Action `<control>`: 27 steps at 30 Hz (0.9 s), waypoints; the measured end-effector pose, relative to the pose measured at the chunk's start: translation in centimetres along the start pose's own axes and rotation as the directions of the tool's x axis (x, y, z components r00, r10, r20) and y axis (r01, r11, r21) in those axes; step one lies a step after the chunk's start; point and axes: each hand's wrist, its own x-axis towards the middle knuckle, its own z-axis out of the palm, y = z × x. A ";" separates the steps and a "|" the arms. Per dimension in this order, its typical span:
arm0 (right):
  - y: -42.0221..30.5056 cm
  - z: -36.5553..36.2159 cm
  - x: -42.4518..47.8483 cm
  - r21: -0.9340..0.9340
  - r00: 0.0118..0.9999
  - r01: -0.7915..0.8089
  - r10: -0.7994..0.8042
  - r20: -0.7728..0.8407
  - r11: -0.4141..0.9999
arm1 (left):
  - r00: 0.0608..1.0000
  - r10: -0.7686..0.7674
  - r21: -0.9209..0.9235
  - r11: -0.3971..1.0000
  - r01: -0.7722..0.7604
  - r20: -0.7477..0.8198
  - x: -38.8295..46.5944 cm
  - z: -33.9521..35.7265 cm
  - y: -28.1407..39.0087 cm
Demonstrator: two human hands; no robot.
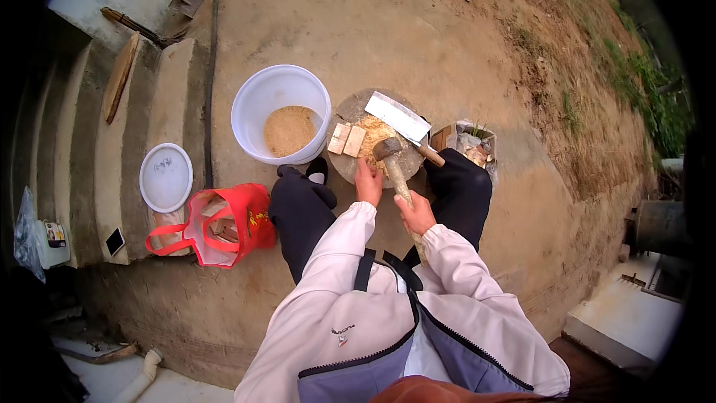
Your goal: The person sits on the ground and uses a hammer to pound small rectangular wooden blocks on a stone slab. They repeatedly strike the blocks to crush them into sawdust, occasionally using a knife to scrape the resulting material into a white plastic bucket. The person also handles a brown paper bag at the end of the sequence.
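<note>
My right hand (pixel 417 214) is closed around the wooden handle of a hammer (pixel 387 149), whose dark head is over a round chopping block (pixel 349 169). My left hand (pixel 369 182) rests at the block's near edge, fingers by yellowish crumbs (pixel 376 130); whether it pinches something is hidden. Two small pale blocks (pixel 354 141) lie side by side on the block's left part. A cleaver (pixel 397 116) lies across the far right, its wooden handle pointing towards my right knee.
Left of the block stands a white bucket (pixel 239 123) holding tan granules. A red bag (pixel 258 218) with blocks inside, a round white lid (pixel 166 178) and concrete steps (pixel 170 89) are further left. An open box (pixel 442 139) stands beyond my right knee.
</note>
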 end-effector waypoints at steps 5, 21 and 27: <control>0.8 0.2 1.0 -0.075 1.000 -0.002 0.002 -0.009 0.997 | 1.000 -0.015 -0.038 0.999 0.015 -0.002 -0.1 0.1 -0.1; 0.6 0.0 -2.8 0.166 0.999 -0.042 0.045 -0.016 0.985 | 0.992 0.003 0.149 0.989 -0.023 0.129 -1.7 -1.4 1.9; 2.4 -0.3 -4.3 0.205 0.993 -0.083 0.098 -0.060 0.975 | 0.983 0.091 0.238 0.963 -0.128 0.161 -0.5 0.1 2.2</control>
